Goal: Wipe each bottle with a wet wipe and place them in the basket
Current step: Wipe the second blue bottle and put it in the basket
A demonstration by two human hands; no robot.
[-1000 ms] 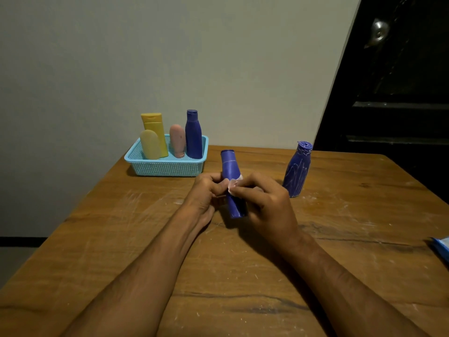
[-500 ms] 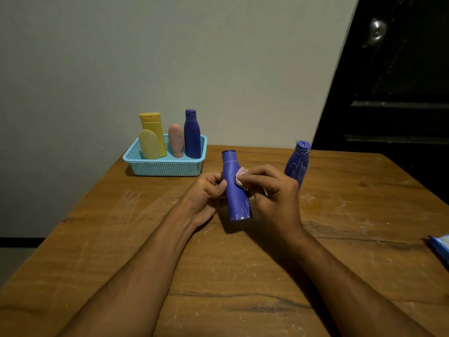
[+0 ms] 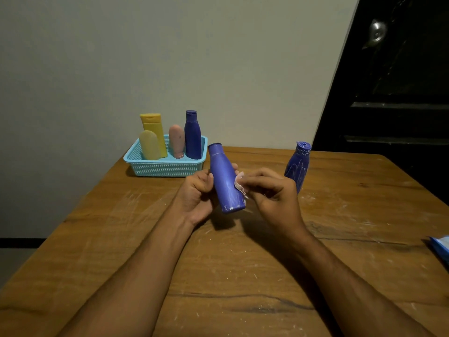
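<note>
My left hand grips a blue bottle above the table, cap up and tilted slightly left, with white streaks near its base. My right hand pinches a small white wet wipe against the bottle's right side. A second blue bottle, streaked with white, stands on the table behind my right hand. The light blue basket at the back left holds a yellow bottle, a pale yellow one, a pink one and a dark blue one.
The wooden table has white smears and scratches. A blue wipe packet lies at the right edge. A grey wall is behind the basket and a dark door at the right.
The held bottle has risen and turned more upright, showing more of its body. My right hand with the wipe shifted from the front of the bottle to its right side.
</note>
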